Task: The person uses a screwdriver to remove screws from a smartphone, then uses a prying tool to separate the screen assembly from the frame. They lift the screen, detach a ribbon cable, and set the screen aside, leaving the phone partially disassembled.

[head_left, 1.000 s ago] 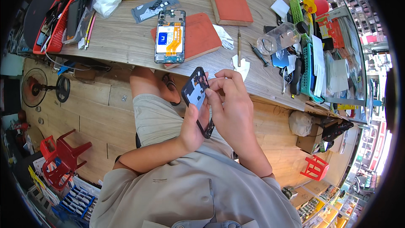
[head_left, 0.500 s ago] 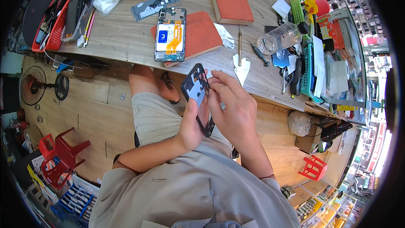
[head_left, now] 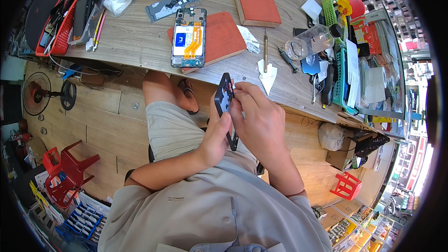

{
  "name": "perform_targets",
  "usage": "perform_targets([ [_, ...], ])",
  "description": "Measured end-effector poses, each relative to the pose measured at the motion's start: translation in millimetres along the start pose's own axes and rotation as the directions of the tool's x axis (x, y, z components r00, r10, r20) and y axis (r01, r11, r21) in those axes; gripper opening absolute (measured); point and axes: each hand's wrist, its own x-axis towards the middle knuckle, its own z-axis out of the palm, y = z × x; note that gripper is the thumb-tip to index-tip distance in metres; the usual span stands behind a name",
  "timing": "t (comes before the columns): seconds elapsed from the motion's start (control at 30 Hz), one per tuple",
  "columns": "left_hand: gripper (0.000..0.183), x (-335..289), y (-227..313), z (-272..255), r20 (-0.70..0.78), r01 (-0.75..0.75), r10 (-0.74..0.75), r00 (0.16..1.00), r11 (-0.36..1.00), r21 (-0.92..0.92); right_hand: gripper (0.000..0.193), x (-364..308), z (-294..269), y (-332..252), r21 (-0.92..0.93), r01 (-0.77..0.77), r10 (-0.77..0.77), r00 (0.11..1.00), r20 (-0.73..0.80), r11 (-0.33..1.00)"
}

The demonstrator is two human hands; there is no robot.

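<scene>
My left hand (head_left: 214, 142) is closed round a black phone frame (head_left: 224, 97), held upright and tilted nearly edge-on above my lap. Its thumb lies along the frame's near side. My right hand (head_left: 261, 116) has its fingers bent and pressed together at the frame's upper right edge; the fingertips are partly hidden, and any small part between them cannot be made out. An opened phone (head_left: 188, 42) with bare circuit board, white battery and orange flex cables lies on a red book (head_left: 221, 37) just beyond my hands.
A grey phone back cover (head_left: 161, 11) lies behind the opened phone. To the right are a second red book (head_left: 256, 2), a thin brass-coloured screwdriver (head_left: 265, 51), a dark pen-like tool (head_left: 286, 59) and a clear jar (head_left: 310, 42). A red basket (head_left: 63, 25) stands far left.
The phone frame has turned more edge-on and shifted slightly right. My left thumb has slid up along it, and my right fingers have closed in at its edge.
</scene>
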Motion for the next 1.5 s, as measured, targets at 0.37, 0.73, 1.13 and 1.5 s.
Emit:
perform_targets([
  [0.37,0.083,-1,10,8,0.001,0.040,-0.040,0.999,0.995,0.092,0.024,3,-8,2,-0.014,0.079,-0.076,0.986,0.145,0.997],
  [0.73,0.077,1,9,9,0.000,0.049,-0.049,0.999,0.998,0.035,0.020,4,-6,-1,-0.084,0.098,-0.084,0.984,0.157,0.992],
  [1.13,0.073,1,6,11,-0.062,0.068,-0.070,0.996,0.997,-0.038,0.020,0,-1,6,-0.152,0.130,-0.096,0.973,0.208,0.980],
  [1.5,0.089,19,7,5,-0.090,-0.045,0.026,0.996,0.974,-0.221,0.022,-13,-6,15,0.498,-0.203,0.221,0.975,0.023,0.843],
])
